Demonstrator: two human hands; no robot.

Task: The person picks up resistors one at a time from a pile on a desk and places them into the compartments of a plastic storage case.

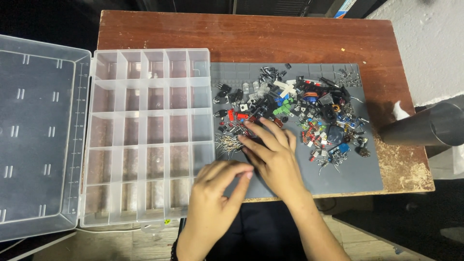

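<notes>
Left hand (217, 186): mine, fingers pinched narrow at the mat's near edge; I cannot tell whether anything is between them.
Organizer (150, 135): clear compartment box, lid open, just left of that hand.
Right hand (270, 152): mine, fingers spread flat on the grey mat (357, 169), touching the components.
Components (309, 111): mixed electronic parts heaped across the mat.
Cylinder (425, 126): dark, at the table's right edge.

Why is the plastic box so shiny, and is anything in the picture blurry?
Head view: overhead light glares whitely off the clear organizer box and its open lid; the left hand looks slightly motion-smeared; the tiny electronic parts on the grey mat stay fairly sharp; corners fall dark.
</notes>
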